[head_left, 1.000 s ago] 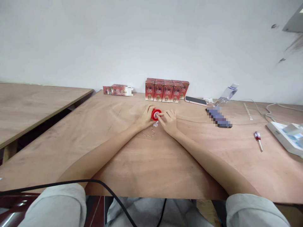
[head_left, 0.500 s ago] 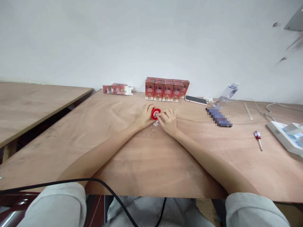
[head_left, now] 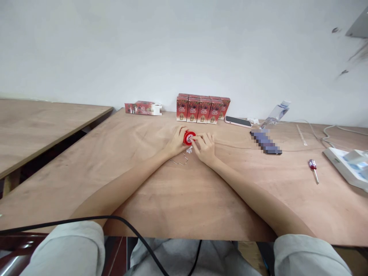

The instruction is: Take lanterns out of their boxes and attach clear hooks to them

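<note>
Wooden table [head_left: 161,199], hands [head_left: 191,143] hiding red part [head_left: 189,137]

A plywood table [head_left: 161,199] bears red boxes [head_left: 202,109], a phone [head_left: 238,122], a screwdriver [head_left: 314,170] — and bent wires [head_left: 179,161].

Bright, even light; bowed, smeared edges.

Red round piece [head_left: 189,137]; red patterned boxes [head_left: 202,109]
</note>
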